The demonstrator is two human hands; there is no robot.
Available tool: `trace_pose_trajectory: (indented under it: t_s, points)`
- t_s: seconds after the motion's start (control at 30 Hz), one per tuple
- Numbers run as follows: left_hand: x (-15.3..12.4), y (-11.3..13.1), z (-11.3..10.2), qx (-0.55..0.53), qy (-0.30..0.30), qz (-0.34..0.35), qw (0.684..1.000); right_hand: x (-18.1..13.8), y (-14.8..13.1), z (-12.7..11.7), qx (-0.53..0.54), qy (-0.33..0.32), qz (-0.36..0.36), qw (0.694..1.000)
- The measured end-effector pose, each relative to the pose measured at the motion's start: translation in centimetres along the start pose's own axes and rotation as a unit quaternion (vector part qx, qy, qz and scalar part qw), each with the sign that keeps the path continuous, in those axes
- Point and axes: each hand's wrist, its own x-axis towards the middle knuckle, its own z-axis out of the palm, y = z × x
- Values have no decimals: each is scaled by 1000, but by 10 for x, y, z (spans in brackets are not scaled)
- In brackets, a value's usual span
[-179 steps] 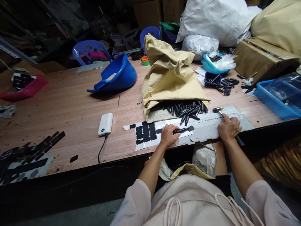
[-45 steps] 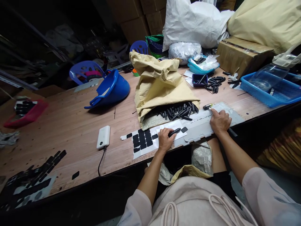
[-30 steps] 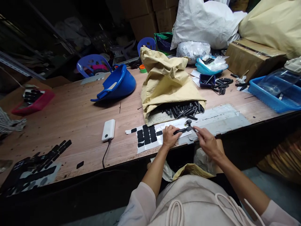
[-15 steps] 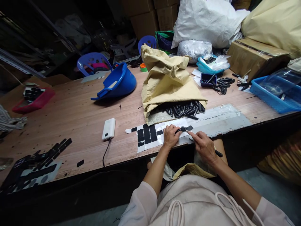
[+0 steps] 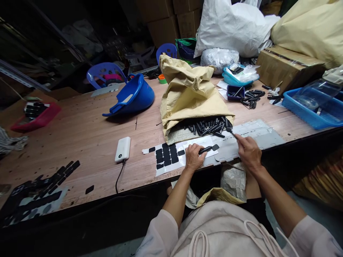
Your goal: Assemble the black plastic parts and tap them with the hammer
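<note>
Wooden tabletop (image 5: 88, 132), dim cluttered storeroom. On it were a tan sack (image 5: 190, 96) on its side with loose black parts (image 5: 209, 126) spilling from its mouth, a blue basin (image 5: 136, 94), a red tray (image 5: 40, 119), a white power bank (image 5: 122, 149), a blue crate (image 5: 308, 110) and a cardboard box (image 5: 286, 66).

At the near edge a white backing sheet (image 5: 193, 142) carried black pads (image 5: 166, 157), just beside a grey plate (image 5: 254, 130).

Left hand (image 5: 193, 157) rested palm-down on the sheet, fingers closed around a black rod (image 5: 205, 150) that lay flat, its tip pointing right.

Right hand (image 5: 248, 152) was raised over the grey plate, pinching the thin handle of a small hammer (image 5: 229, 130). The hammer's head was up near the sack mouth, well apart from the rod.
</note>
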Motion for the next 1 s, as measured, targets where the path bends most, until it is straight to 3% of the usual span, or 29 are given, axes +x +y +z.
trace_pose_trajectory:
  t_s: [0.2, 0.4, 0.5, 0.63, 0.77, 0.87, 1.0]
  points:
    - [1, -1, 2, 7, -8, -2, 1000, 49, 41, 9, -113, -18, 142, 983]
    - [-3, 1, -3, 9, -11, 16, 1000, 44, 41, 22, -124, 3, 151, 981]
    - [-27, 7, -2, 9, -9, 67, 998, 43, 41, 23, -126, 6, 142, 982]
    - [-84, 8, 9, 22, -13, 134, 991, 43, 42, 24, -130, 14, 137, 982]
    - [-124, 4, 21, 49, 21, 148, 988, 42, 42, 24, -133, 13, 138, 981]
    - [-114, 11, 19, 39, 46, 140, 988, 42, 42, 25, -131, 8, 138, 982]
    - [-44, 35, 7, 22, 70, 102, 992, 41, 43, 26, -118, 18, 130, 984]
